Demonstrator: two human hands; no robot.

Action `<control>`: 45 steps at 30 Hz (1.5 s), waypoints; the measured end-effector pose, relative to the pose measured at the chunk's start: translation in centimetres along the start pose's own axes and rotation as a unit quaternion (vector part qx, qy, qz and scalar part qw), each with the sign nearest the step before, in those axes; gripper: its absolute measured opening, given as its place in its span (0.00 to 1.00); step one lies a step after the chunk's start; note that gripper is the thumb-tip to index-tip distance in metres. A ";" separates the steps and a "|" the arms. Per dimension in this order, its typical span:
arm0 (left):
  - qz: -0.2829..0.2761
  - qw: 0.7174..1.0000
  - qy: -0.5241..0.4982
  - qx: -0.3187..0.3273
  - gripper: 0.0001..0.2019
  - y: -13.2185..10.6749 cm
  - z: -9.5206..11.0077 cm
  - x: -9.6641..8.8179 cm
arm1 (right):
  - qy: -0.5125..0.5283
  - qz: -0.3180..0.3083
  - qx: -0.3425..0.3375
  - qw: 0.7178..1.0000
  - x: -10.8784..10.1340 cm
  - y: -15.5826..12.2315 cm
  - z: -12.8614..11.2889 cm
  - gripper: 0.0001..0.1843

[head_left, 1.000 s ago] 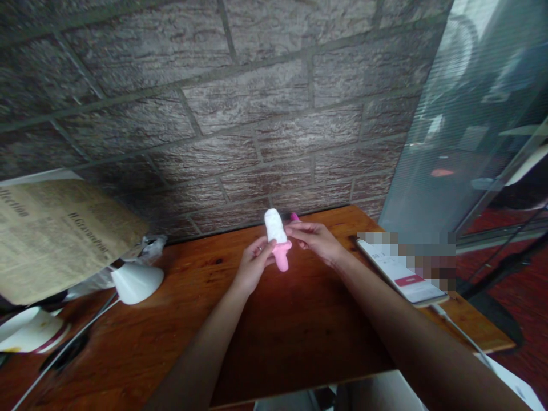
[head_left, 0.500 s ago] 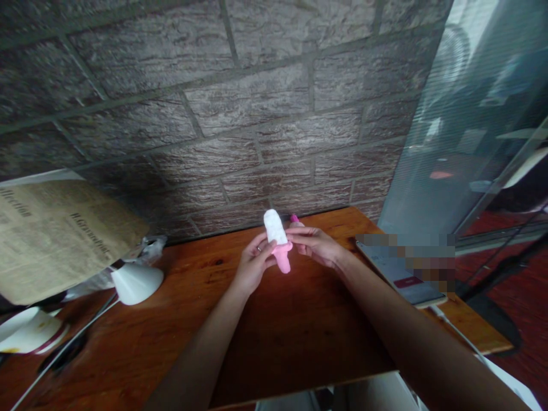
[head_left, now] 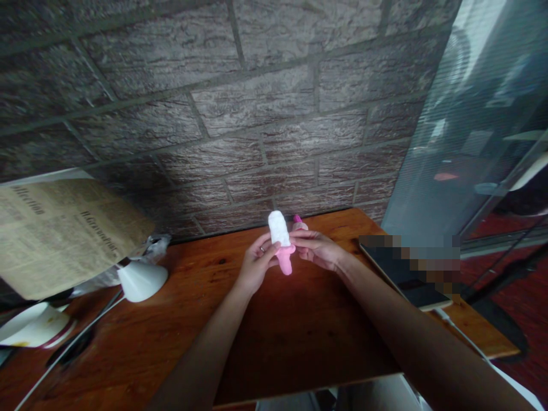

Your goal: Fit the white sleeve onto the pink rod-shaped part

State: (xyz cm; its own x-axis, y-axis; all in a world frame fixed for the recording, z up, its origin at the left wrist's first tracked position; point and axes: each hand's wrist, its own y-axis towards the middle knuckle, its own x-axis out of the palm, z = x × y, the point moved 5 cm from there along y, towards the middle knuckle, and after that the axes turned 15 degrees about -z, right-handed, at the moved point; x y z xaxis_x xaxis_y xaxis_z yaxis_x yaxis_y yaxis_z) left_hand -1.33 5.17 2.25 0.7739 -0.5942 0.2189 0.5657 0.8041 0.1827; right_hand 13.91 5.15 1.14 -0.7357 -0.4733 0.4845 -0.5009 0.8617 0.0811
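A popsicle-shaped piece (head_left: 279,229), white and rounded above and pink below with a frilled pink rim, stands tilted slightly over the wooden table. My left hand (head_left: 257,264) grips it from the left, thumb on the front near the rim and fingers behind. From the other side, the fingertips of my right hand (head_left: 319,249) pinch at its right edge by the pink rim. Just behind my right fingers shows a small pink thing with a magenta tip (head_left: 298,220); I cannot tell whether it rests on the table or is in that hand.
The wooden table (head_left: 205,285) meets a stone-patterned wall. Left are a newsprint-patterned paper bag (head_left: 64,228), a white cone-shaped object (head_left: 143,281), a white cup (head_left: 38,324) on its side and a white cable. A tablet (head_left: 405,274) with a cable lies right, near a glass panel (head_left: 432,142).
The tablet's lit screen has gone dark. My view has shifted slightly, and both hands keep their hold on the popsicle-shaped piece, which now tilts a little less.
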 end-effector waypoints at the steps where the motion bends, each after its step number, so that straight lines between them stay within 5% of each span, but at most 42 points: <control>1: 0.001 1.000 0.002 0.000 0.24 0.0 0.0 -0.1 | -0.003 0.001 0.000 1.000 0.0 0.0 0.0 0.19; 11: -0.052 0.996 0.038 -0.061 0.23 -0.2 -1.2 1.2 | -0.027 0.066 -0.119 0.990 -0.3 -0.7 -3.1 0.20; 24: -0.045 0.997 0.045 -0.053 0.26 -0.2 -1.2 1.5 | -0.040 0.079 -0.125 0.988 -0.8 -0.5 -3.1 0.17; 34: -0.099 0.990 0.049 -0.087 0.26 -0.5 -1.9 2.4 | -0.013 -0.033 -0.079 0.996 1.0 -0.5 -2.8 0.20; 45: -0.090 0.992 0.039 -0.080 0.26 -0.4 -1.7 2.6 | 0.037 0.002 -0.062 0.997 0.8 0.0 -2.2 0.24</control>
State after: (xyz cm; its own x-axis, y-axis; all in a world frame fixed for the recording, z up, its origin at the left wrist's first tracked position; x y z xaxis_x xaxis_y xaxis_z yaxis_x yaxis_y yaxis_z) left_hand 0.91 3.35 1.12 0.6726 -0.7302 0.1199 0.7298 0.6814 0.0552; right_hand 14.31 5.16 3.47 -0.6996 -0.4589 0.5477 -0.4345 0.8817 0.1837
